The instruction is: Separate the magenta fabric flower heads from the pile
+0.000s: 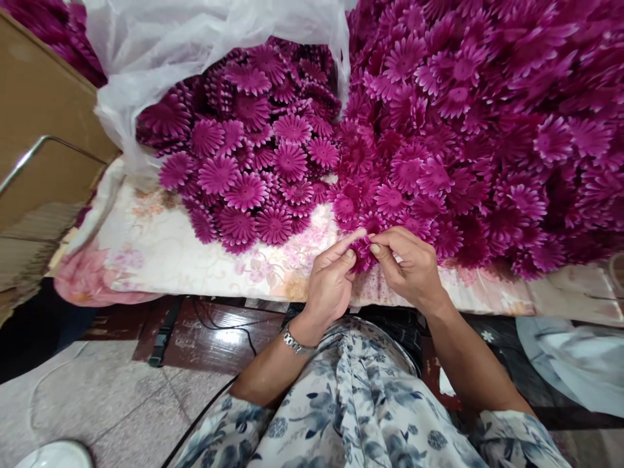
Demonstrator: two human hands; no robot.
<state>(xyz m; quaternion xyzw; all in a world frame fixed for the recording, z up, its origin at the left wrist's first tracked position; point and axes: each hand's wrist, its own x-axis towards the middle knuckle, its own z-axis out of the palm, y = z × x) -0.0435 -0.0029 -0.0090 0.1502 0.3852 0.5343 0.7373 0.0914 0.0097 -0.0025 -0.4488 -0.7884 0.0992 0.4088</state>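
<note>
Near the cloth's front edge, left hand and right hand pinch one flower.

- A magenta fabric flower, daisy-shaped with ribbed petals, sat pinched between both hands' fingertips.
- It hung at the flowered tablecloth's near edge, just below the heap.

Soft, even light is falling from above. The flower pile is bending and blurring at the edges, and the plastic bag is perhaps glaring a little.
</note>
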